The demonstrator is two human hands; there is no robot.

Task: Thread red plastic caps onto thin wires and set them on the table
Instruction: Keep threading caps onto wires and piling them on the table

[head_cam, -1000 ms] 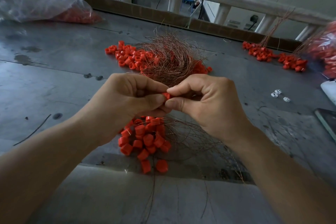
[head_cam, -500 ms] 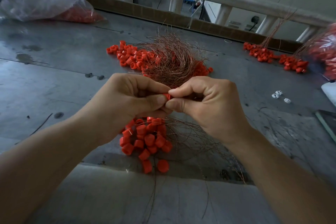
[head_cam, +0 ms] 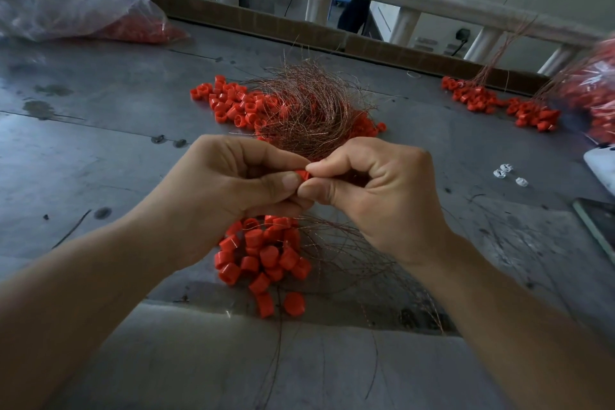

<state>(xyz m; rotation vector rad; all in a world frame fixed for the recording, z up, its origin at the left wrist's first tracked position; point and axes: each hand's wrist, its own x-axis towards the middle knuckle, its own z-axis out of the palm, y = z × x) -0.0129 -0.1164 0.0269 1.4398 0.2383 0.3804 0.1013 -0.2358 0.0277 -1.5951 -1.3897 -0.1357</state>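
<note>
Little had changed over that second: my left hand (head_cam: 226, 190) and right hand (head_cam: 376, 196) stayed pinched, thumb and forefinger, on one red cap (head_cam: 302, 174) above the loose caps (head_cam: 263, 253) on the table (head_cam: 100, 150). I judged the threading unfinished; the wire itself was hidden.

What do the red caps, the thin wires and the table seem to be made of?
Red caps: likely plastic, smooth matte, uniform colour. Thin wires: probably bare copper, reddish metallic sheen. Table: seemingly sheet metal, dull grey, scuffed, with seams.
</note>
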